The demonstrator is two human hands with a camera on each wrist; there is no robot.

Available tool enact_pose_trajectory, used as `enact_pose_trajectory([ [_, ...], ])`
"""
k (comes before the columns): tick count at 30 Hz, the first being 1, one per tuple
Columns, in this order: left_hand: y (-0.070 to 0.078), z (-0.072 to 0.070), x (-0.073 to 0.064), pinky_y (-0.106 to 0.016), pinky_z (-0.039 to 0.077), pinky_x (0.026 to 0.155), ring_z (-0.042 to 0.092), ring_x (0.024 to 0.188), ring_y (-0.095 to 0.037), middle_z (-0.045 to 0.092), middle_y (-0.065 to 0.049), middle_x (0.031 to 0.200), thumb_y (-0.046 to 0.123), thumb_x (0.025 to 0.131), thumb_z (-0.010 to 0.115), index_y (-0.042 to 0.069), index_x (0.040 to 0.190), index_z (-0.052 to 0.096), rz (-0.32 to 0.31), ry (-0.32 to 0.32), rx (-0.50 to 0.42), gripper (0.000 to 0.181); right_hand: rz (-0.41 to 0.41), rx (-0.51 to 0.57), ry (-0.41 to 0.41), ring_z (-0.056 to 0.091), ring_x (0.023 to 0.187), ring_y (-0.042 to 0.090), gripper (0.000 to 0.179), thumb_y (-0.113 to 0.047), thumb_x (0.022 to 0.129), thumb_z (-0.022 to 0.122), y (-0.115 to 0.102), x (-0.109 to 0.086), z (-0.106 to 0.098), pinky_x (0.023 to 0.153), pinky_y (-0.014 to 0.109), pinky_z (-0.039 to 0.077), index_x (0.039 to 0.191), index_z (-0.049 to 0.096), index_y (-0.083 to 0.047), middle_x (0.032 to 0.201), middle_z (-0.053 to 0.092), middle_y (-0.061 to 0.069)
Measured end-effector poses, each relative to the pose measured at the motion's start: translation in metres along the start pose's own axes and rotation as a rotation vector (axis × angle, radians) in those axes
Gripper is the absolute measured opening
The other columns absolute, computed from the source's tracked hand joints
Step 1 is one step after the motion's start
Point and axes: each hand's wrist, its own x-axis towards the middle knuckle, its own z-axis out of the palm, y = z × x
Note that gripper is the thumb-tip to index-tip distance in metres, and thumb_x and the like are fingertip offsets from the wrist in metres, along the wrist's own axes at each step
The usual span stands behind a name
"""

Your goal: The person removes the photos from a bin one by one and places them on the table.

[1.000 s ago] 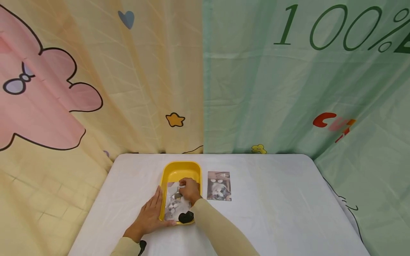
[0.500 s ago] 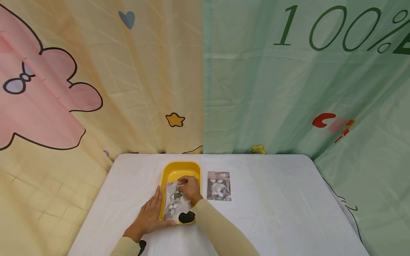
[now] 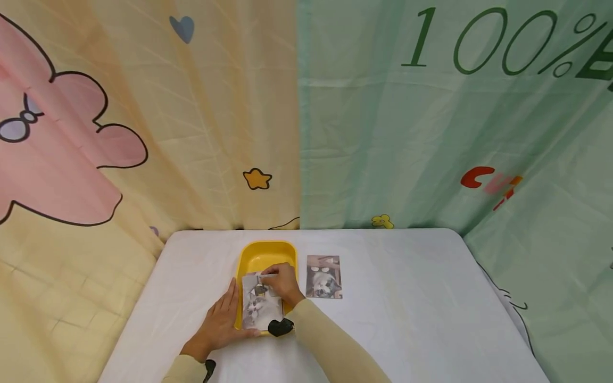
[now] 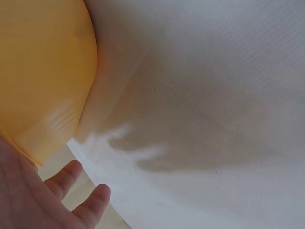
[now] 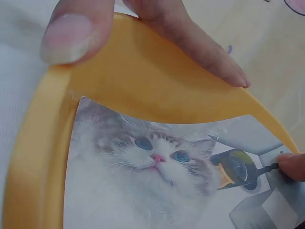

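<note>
A yellow tray [image 3: 267, 243] stands on the table's left half, and a printed cat picture card [image 3: 261, 315] lies over its near part. My right hand [image 3: 283, 283] pinches the card near its far end. In the right wrist view, one fingertip [image 5: 293, 164] presses on the printed face, and the card [image 5: 143, 167] bows slightly against the tray's wall. My left hand [image 3: 216, 324] rests along the tray's left side with straight fingers, its thumb on the near rim. The left wrist view shows the tray's outer wall [image 4: 43, 71] beside that hand. The card's far right corner is hidden behind my right hand.
A second cat picture card [image 3: 324, 276] lies flat on the table, just right of the tray. White cloth covers the table [image 3: 407, 308]. Printed curtains [image 3: 383, 133] hang behind it and at both sides. A black wrist device [image 3: 280, 326] overlaps the tray's near right corner.
The head view has shifted slightly. My right fingers have moved a little left along the card's far end, and that end looks flatter. The left hand keeps its place on the tray.
</note>
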Motion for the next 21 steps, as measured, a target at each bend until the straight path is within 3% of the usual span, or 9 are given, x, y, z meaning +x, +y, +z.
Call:
enact_pose_trajectory([
  [8,0.0,-0.001,0.0,-0.061,0.023,0.109,0.017,0.142,-0.043,-0.002,-0.026,0.158,0.076,0.07,0.063,-0.01,0.15,0.004,-0.009,-0.007,0.019,0.131,-0.006,0.063,-0.072,0.063,0.075,0.006,0.004,-0.007,0.079,0.078,-0.006,-0.006,-0.01,0.068,0.022,0.053,0.082,0.077,-0.006,0.08,0.072,-0.001],
  [12,0.001,-0.001,0.0,-0.062,0.022,0.109,0.017,0.142,-0.043,-0.003,-0.025,0.159,0.077,0.069,0.063,-0.009,0.15,0.003,-0.025,-0.013,0.013,0.133,-0.053,0.01,-0.032,0.063,0.08,0.01,0.007,-0.009,0.081,0.076,-0.005,-0.006,-0.021,0.072,0.023,0.053,0.087,0.078,-0.007,0.085,0.073,0.0],
  [18,0.002,-0.001,0.001,-0.063,0.022,0.108,0.016,0.142,-0.043,-0.004,-0.025,0.159,0.077,0.068,0.064,-0.009,0.15,0.003,-0.037,-0.027,0.024,0.134,-0.027,0.139,0.059,0.062,0.097,0.021,0.012,-0.009,0.083,0.075,0.0,0.0,-0.047,0.075,0.028,0.053,0.094,0.077,-0.005,0.101,0.071,0.008],
  [21,0.003,-0.001,0.001,-0.063,0.022,0.108,0.016,0.142,-0.043,-0.004,-0.024,0.159,0.077,0.068,0.064,-0.009,0.15,0.003,-0.035,-0.027,0.028,0.134,0.012,0.237,0.129,0.058,0.08,0.015,0.015,-0.01,0.083,0.075,0.0,0.006,-0.063,0.066,0.024,0.049,0.098,0.077,-0.004,0.105,0.07,0.01],
])
